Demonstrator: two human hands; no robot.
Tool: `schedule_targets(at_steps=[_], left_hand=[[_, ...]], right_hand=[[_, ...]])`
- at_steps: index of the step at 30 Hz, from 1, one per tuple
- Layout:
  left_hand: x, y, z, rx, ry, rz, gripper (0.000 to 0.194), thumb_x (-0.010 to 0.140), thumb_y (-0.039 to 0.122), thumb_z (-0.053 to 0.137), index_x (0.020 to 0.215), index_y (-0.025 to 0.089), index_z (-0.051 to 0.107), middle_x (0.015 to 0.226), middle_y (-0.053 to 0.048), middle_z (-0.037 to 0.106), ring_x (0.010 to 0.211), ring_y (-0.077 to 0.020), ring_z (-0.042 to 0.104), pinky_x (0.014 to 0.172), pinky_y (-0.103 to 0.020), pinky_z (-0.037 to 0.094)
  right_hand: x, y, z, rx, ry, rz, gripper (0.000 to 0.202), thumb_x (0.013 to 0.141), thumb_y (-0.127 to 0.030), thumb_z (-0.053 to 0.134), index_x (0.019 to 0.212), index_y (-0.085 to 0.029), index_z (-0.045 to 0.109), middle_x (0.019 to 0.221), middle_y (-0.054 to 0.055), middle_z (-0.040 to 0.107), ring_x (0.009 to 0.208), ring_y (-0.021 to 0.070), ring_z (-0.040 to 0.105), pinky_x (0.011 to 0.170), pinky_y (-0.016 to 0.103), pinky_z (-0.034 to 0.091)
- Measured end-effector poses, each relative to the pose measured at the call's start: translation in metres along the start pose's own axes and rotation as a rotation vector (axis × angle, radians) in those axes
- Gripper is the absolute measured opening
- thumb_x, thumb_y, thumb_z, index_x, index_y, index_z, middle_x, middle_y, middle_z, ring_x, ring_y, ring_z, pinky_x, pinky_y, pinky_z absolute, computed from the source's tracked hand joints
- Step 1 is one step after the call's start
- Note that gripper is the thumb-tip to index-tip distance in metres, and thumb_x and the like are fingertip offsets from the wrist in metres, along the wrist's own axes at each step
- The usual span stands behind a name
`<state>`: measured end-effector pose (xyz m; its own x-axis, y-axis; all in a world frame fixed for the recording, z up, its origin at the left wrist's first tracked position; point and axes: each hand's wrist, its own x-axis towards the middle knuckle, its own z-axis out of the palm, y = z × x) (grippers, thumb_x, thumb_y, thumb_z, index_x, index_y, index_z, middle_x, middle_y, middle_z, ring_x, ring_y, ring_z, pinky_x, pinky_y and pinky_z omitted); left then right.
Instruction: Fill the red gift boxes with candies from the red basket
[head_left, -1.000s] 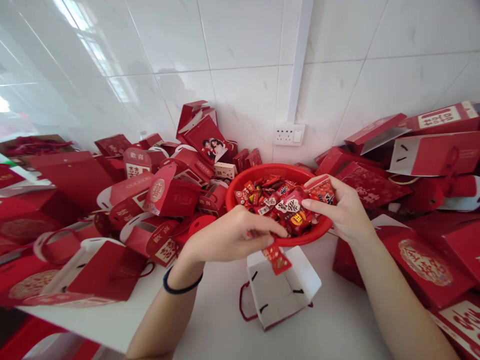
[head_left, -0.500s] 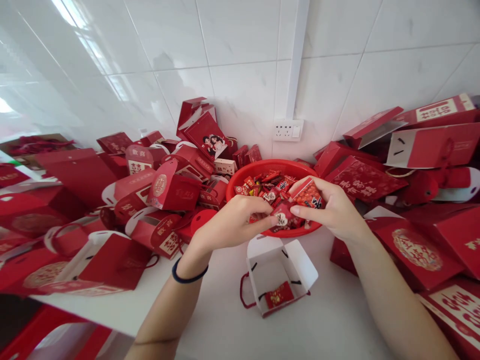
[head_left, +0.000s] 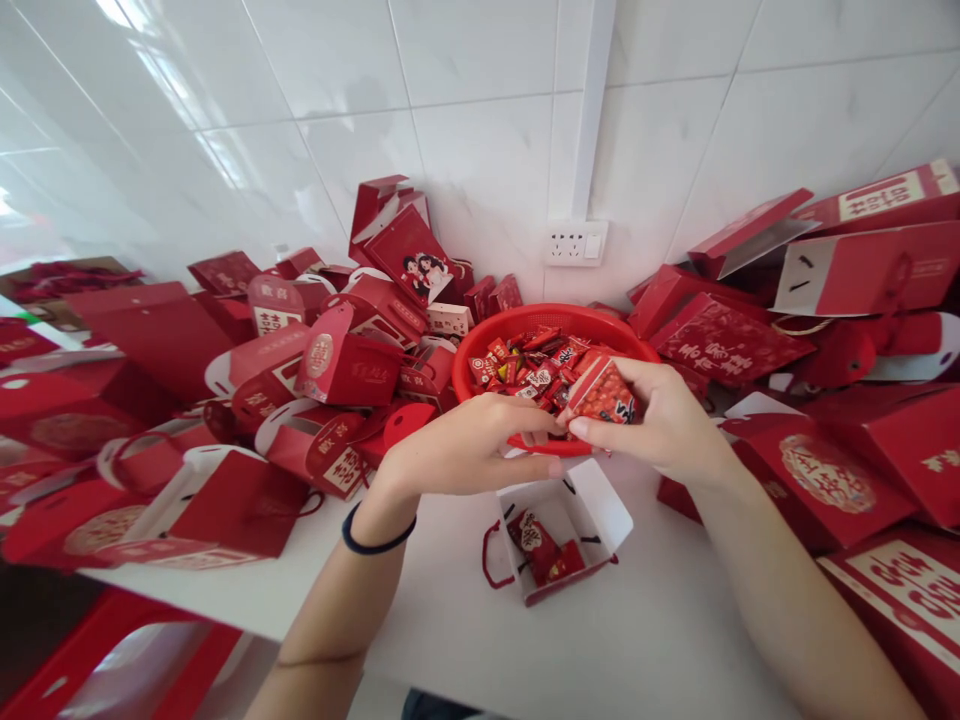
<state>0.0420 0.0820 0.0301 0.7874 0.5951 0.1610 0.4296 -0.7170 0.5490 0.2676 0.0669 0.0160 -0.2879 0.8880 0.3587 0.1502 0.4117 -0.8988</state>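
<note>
My right hand (head_left: 660, 420) pinches a red snack packet (head_left: 600, 393), printed with small round orange-red pieces and dark lettering, over the front of a red plastic basket (head_left: 480, 335). Wrapped sweets and packets (head_left: 540, 375) fill that basket. My left hand (head_left: 472, 445) is open, its thumb apart from its fingers; the fingertips reach the near corner of the packet, and whether they touch it is hard to see. Just below stands an open gift box (head_left: 592, 520), white inside, with a dark red cord handle. Inside lie a dark red packet (head_left: 534, 540) and a smaller red packet (head_left: 564, 562).
Red gift boxes with cord handles are heaped on the left (head_left: 255, 500) and right (head_left: 832, 480) of the white table (head_left: 637, 640). Behind rises a tiled wall with a socket (head_left: 575, 243). A red stool (head_left: 112, 650) stands at lower left.
The dark red packet that my left hand held over the basket now lies in the open box. My left fingers have opened and shifted slightly. My right hand keeps its snack packet.
</note>
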Motion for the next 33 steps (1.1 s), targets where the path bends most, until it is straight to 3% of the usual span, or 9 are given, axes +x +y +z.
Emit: schedule_targets(at_steps=[7, 11, 16, 19, 22, 25, 28, 30, 33], left_hand=[[-0.006, -0.003, -0.004, -0.029, -0.203, -0.042, 0.02, 0.093, 0.032, 0.067, 0.102, 0.018, 0.077, 0.093, -0.006, 0.078, 0.083, -0.0193, 0.07, 0.078, -0.026, 0.051], [-0.007, -0.002, -0.004, 0.064, -0.259, -0.087, 0.013, 0.092, 0.024, 0.067, 0.098, 0.016, 0.075, 0.092, -0.006, 0.077, 0.083, -0.0189, 0.07, 0.075, -0.026, 0.049], [-0.009, -0.003, -0.002, 0.156, -0.256, -0.167, 0.008, 0.086, 0.024, 0.073, 0.089, 0.018, 0.074, 0.081, -0.001, 0.073, 0.073, -0.0165, 0.067, 0.065, -0.024, 0.046], [-0.008, -0.004, -0.002, 0.177, -0.263, -0.188, 0.014, 0.081, 0.025, 0.077, 0.093, 0.019, 0.074, 0.086, -0.002, 0.074, 0.077, -0.0175, 0.068, 0.067, -0.024, 0.048], [-0.007, -0.005, -0.002, 0.127, -0.311, -0.19, 0.013, 0.08, 0.02, 0.074, 0.093, 0.019, 0.074, 0.086, -0.001, 0.073, 0.077, -0.017, 0.068, 0.066, -0.023, 0.047], [-0.006, -0.005, -0.003, 0.108, -0.34, -0.198, 0.023, 0.079, 0.019, 0.076, 0.101, 0.019, 0.075, 0.086, 0.0, 0.073, 0.079, -0.0173, 0.068, 0.067, -0.023, 0.046], [-0.007, -0.005, -0.004, 0.152, -0.327, -0.238, 0.035, 0.076, 0.022, 0.079, 0.111, 0.021, 0.075, 0.09, -0.001, 0.074, 0.082, -0.0183, 0.069, 0.069, -0.023, 0.047], [-0.008, -0.005, -0.005, 0.158, -0.325, -0.254, 0.036, 0.076, 0.022, 0.079, 0.112, 0.021, 0.075, 0.091, -0.001, 0.074, 0.082, -0.0182, 0.069, 0.07, -0.023, 0.047], [-0.009, -0.005, -0.007, 0.141, -0.338, -0.248, 0.032, 0.077, 0.023, 0.077, 0.109, 0.023, 0.076, 0.093, 0.0, 0.075, 0.085, -0.0181, 0.069, 0.071, -0.022, 0.047]], right_hand=[[-0.011, -0.012, 0.011, -0.181, -0.332, 0.056, 0.008, 0.077, -0.018, 0.071, 0.076, -0.021, 0.064, 0.072, -0.003, 0.066, 0.067, 0.0154, 0.059, 0.064, 0.027, 0.046], [-0.011, -0.011, 0.013, -0.265, -0.293, 0.061, 0.016, 0.079, -0.027, 0.076, 0.076, -0.021, 0.061, 0.075, -0.002, 0.066, 0.068, 0.0162, 0.058, 0.065, 0.028, 0.045], [-0.011, -0.008, 0.009, -0.189, -0.243, 0.136, 0.025, 0.084, -0.039, 0.076, 0.096, -0.023, 0.062, 0.087, -0.001, 0.069, 0.078, 0.0192, 0.062, 0.071, 0.031, 0.049], [-0.011, -0.01, 0.008, -0.136, -0.3, 0.104, 0.019, 0.093, -0.04, 0.067, 0.095, -0.023, 0.057, 0.083, -0.002, 0.065, 0.075, 0.0168, 0.061, 0.071, 0.029, 0.049], [-0.011, -0.011, 0.011, -0.169, -0.415, 0.126, 0.021, 0.093, -0.041, 0.068, 0.089, -0.023, 0.058, 0.08, -0.002, 0.066, 0.073, 0.0167, 0.061, 0.068, 0.028, 0.048], [-0.009, -0.008, 0.016, -0.301, -0.493, 0.13, 0.02, 0.086, -0.035, 0.077, 0.093, -0.022, 0.064, 0.092, 0.0, 0.073, 0.081, 0.0191, 0.066, 0.07, 0.028, 0.047], [-0.009, -0.005, 0.018, -0.461, -0.45, 0.084, 0.026, 0.085, -0.029, 0.077, 0.108, -0.022, 0.066, 0.112, 0.005, 0.075, 0.095, 0.023, 0.068, 0.076, 0.03, 0.047], [-0.01, -0.005, 0.018, -0.511, -0.458, 0.044, 0.023, 0.088, -0.025, 0.073, 0.11, -0.021, 0.068, 0.112, 0.006, 0.076, 0.097, 0.0238, 0.069, 0.079, 0.031, 0.047], [-0.014, -0.006, 0.017, -0.55, -0.604, -0.054, 0.013, 0.091, -0.015, 0.066, 0.1, -0.021, 0.071, 0.099, 0.004, 0.077, 0.09, 0.022, 0.07, 0.077, 0.03, 0.045]])
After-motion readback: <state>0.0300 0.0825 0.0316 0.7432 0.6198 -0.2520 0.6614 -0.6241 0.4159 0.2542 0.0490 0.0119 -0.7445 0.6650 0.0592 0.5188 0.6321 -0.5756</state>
